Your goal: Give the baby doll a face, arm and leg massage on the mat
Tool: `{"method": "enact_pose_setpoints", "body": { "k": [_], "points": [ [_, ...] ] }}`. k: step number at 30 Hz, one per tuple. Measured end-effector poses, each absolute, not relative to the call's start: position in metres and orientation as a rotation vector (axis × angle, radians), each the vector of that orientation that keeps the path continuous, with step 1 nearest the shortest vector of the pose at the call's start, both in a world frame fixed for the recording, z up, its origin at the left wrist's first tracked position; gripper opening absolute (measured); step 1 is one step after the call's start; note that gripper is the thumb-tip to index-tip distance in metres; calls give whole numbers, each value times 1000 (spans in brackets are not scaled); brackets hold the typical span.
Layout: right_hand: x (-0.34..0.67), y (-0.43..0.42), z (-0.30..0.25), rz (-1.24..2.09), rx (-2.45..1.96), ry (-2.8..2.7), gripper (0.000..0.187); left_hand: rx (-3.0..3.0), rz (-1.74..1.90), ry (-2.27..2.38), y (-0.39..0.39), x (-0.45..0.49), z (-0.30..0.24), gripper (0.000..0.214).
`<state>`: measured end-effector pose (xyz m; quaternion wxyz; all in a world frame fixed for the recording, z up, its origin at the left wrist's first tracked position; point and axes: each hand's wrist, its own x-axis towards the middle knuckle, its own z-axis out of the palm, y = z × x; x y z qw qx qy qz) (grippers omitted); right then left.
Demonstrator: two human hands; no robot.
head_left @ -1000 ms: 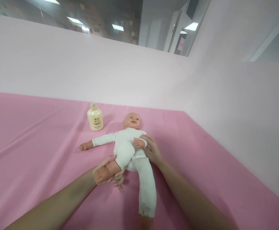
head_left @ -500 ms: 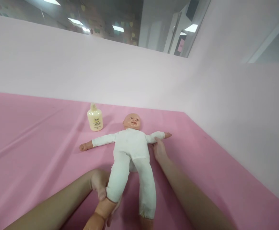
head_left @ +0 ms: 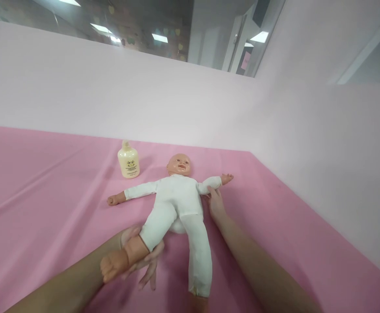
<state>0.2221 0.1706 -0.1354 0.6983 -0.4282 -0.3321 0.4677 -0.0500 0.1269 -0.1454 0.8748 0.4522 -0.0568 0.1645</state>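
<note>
A baby doll in a white cloth suit lies on its back, head away from me and arms stretched out. My left hand is under its raised lower leg on the left side and bears it, with some fingers spread below the shin. Its bare foot points toward the lower left, over my wrist. At the doll's arm on the right, my right hand pinches the sleeve near the elbow, thumb on top and the other fingers partly hidden. The other leg lies straight toward me.
A cream pump bottle stands left of the doll's head. Pink sheeting covers the surface, with creases on the left. A pale wall rises behind, another on the right. Above the back wall is a window.
The doll's leg in my left hand has swung up and outward to the left, bending at the hip. My left fingers now spread under it. The doll's arm at my right hand has tilted slightly upward.
</note>
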Motion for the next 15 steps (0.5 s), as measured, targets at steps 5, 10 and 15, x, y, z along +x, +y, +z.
{"method": "enact_pose_setpoints", "body": {
  "k": [5,10,15],
  "points": [
    [219,164,-130,907,-1041,-980,40,765,199,-239,132,-48,-132,64],
    [216,156,-126,760,-1143,-1335,37,738,413,18,129,-47,-121,66],
    [213,149,-118,438,-1079,-1738,39,753,422,45,130,-46,-131,68]
  ]
}}
